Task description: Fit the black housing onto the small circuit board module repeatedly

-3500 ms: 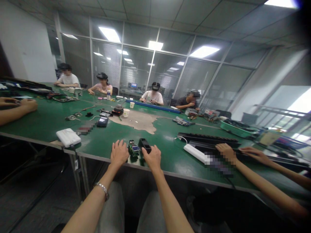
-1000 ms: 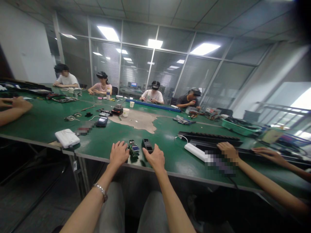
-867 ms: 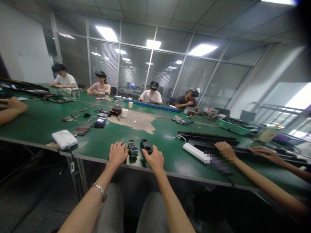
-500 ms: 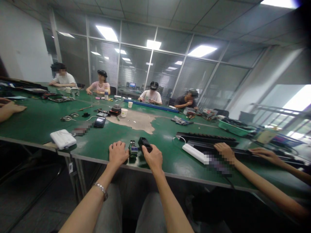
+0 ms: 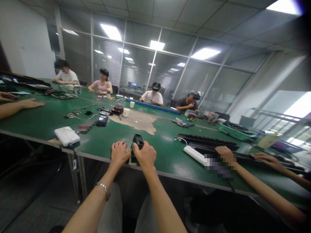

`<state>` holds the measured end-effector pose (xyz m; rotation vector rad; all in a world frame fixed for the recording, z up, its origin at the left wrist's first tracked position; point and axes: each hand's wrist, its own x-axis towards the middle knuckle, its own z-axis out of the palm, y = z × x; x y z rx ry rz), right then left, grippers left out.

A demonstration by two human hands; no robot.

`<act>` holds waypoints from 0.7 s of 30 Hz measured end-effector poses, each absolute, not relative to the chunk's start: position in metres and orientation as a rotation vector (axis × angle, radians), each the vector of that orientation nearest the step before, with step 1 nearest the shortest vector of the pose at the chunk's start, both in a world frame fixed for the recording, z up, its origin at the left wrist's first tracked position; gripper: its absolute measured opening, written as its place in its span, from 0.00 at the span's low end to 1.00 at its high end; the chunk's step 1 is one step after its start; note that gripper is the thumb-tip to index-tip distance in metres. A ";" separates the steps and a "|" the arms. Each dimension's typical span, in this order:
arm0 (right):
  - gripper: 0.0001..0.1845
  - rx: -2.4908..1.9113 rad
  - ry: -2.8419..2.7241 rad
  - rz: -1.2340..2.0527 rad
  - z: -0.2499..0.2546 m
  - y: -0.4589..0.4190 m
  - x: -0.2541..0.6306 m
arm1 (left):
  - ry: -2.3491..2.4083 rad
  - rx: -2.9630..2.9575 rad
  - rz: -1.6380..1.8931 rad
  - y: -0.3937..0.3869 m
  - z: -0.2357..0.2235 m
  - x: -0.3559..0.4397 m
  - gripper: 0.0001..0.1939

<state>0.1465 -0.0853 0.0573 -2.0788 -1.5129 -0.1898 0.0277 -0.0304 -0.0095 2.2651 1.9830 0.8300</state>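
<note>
My right hand (image 5: 145,155) grips a small black plastic housing (image 5: 138,138) with a rectangular opening, thumb on its near side. It is tilted over the spot between my hands, near the table's front edge. My left hand (image 5: 120,152) rests on the green table (image 5: 97,145) just left of it, fingers bent and slightly apart, thumb pointing at the housing. The small green circuit board seen earlier between my hands is now mostly hidden behind the housing and my fingers. Whether the housing touches the board, I cannot tell.
A white power bank (image 5: 67,136) lies to the left, a white power strip (image 5: 196,154) to the right. A co-worker's hands (image 5: 225,155) rest by long black parts on the right; another's hand (image 5: 30,103) is at far left. Paper cups (image 5: 126,112) stand further back.
My right hand has moved left with the black housing, bringing it over the circuit board, which is now mostly covered. The left hand stays close by, on the table.
</note>
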 end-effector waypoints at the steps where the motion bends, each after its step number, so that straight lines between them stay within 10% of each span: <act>1: 0.25 -2.086 -1.524 -0.199 0.058 -0.085 0.145 | 1.979 2.265 0.832 -0.031 -0.009 0.027 0.19; 21: 0.26 -2.103 -1.608 -0.073 0.026 -0.090 0.144 | 1.844 2.326 0.770 -0.017 -0.017 0.025 0.19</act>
